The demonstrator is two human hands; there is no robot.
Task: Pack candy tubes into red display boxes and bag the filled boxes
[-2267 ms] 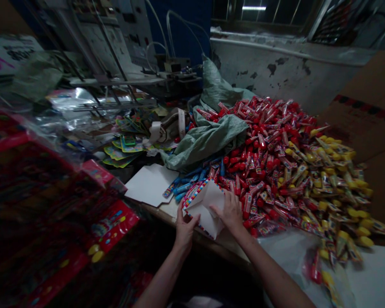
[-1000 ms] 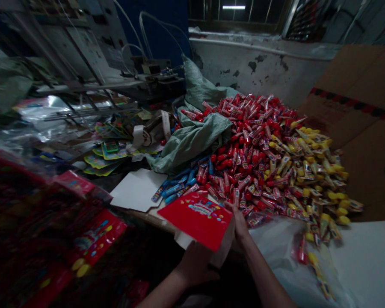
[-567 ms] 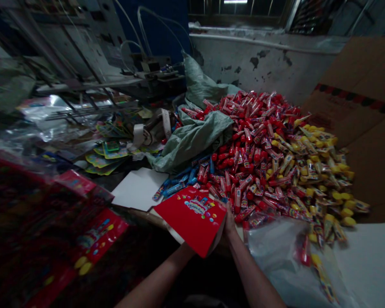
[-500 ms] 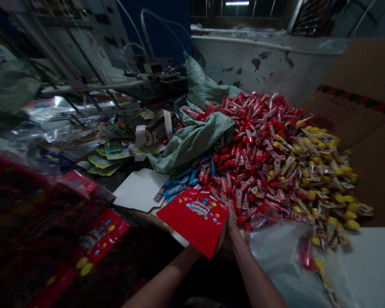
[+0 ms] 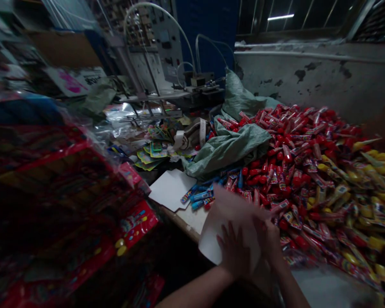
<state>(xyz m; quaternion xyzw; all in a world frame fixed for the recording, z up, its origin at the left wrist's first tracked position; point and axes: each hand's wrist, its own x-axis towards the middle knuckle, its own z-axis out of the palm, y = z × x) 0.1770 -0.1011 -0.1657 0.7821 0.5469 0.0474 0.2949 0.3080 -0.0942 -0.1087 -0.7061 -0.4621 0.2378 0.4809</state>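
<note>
A printed card (image 5: 211,239) shows its pale, blank side at the table's front edge, tilted and blurred by motion. My left hand (image 5: 234,250) lies against that pale side with its fingers spread. At the card's right edge my right hand (image 5: 271,235) is closed on it, the fingers partly smeared. Just beyond are blue wrapped tubes (image 5: 202,196) and a large heap of red-capped wrapped tubes (image 5: 285,171). Yellow-capped tubes (image 5: 375,201) cover the heap's right side.
White cards (image 5: 171,188) lie left of the tubes, behind them a green woven sack (image 5: 231,147). Stacked red printed packs (image 5: 83,179) rise at the left. A machine with hoses (image 5: 195,81) stands at the back. Clear plastic (image 5: 330,282) lies at lower right.
The card has turned from its red printed face to its pale side. My left hand has come from beneath it onto that side. The view has swung left.
</note>
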